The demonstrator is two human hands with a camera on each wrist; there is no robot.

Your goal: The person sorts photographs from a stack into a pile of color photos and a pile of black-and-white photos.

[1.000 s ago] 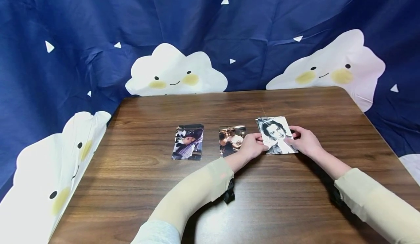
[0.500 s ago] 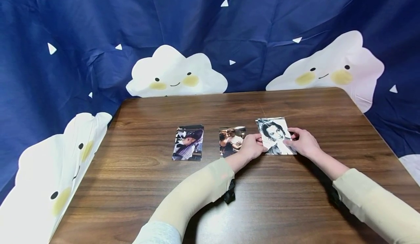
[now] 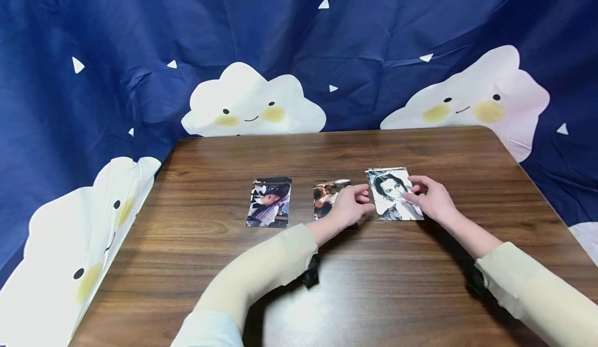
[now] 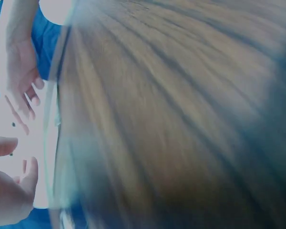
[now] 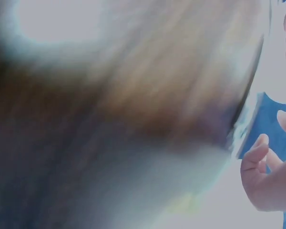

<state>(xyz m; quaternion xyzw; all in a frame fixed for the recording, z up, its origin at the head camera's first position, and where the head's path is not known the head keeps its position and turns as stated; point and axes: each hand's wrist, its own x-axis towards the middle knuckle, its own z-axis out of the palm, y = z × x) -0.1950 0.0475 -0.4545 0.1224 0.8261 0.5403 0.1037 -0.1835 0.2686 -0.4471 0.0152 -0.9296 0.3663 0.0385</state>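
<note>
A small stack of photo cards (image 3: pixel 393 189), topped by a black-and-white portrait, lies on the wooden table. At its right edge is my right hand (image 3: pixel 435 199), thumb overlapping the top card. The left wrist view shows that right hand (image 4: pixel 23 76) with relaxed fingers. My left hand (image 3: pixel 347 208) hovers left of the stack, thumb and fingers apart, fingertips just short of its edge. It partly covers a middle photo card (image 3: pixel 322 202) showing a couple. In the right wrist view, my right hand (image 5: pixel 264 167) has a gap between thumb and fingers.
Another pile of photo cards (image 3: pixel 268 205), purple-toned on top, lies further left on the table (image 3: pixel 210 264). Behind and along the left side hangs a blue curtain (image 3: pixel 355 36) with smiling clouds. Dark straps sit at both wrists.
My left hand has drawn back leftward from the black-and-white stack and spread its fingers, covering more of the middle photo card. The right hand stays at the stack's right edge.
</note>
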